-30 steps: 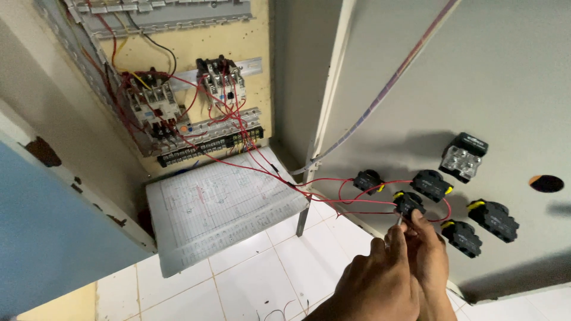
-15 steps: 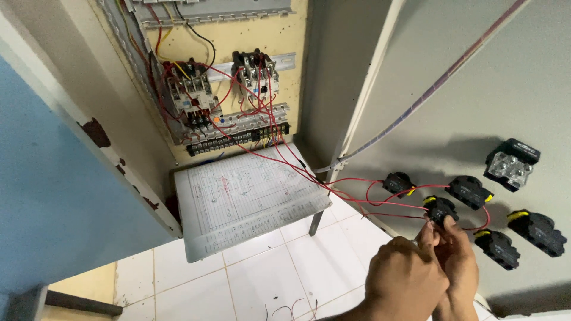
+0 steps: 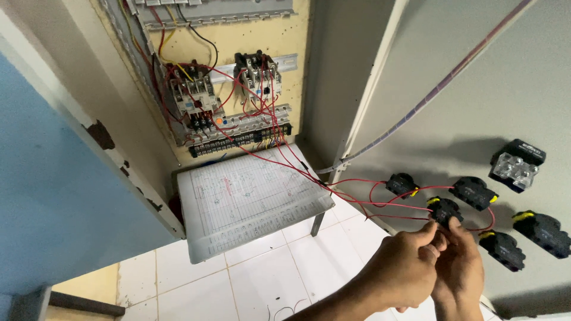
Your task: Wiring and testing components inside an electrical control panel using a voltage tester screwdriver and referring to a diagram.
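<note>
Left hand (image 3: 410, 261) and right hand (image 3: 458, 270), fingers curled, pinch red wire (image 3: 392, 217) at black switch block (image 3: 445, 210).

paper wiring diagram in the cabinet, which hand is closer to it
Left. The left hand lies on the side toward the paper wiring diagram, though well apart from it; the right hand is behind it, farther away.

1. Wires (image 3: 357, 199): red.
2. Switch blocks (image 3: 445, 209) at 4 o'clock: black, yellow tabs.
3. Door (image 3: 511, 89): grey.
4. Backplate (image 3: 250, 35) at 12 o'clock: cream-yellow.
5. Diagram sheet (image 3: 250, 205): white, fine red and grey lines.
6. Wall (image 3: 53, 196) at 9 o'clock: blue.
7. Floor tiles (image 3: 262, 279): white.
</note>
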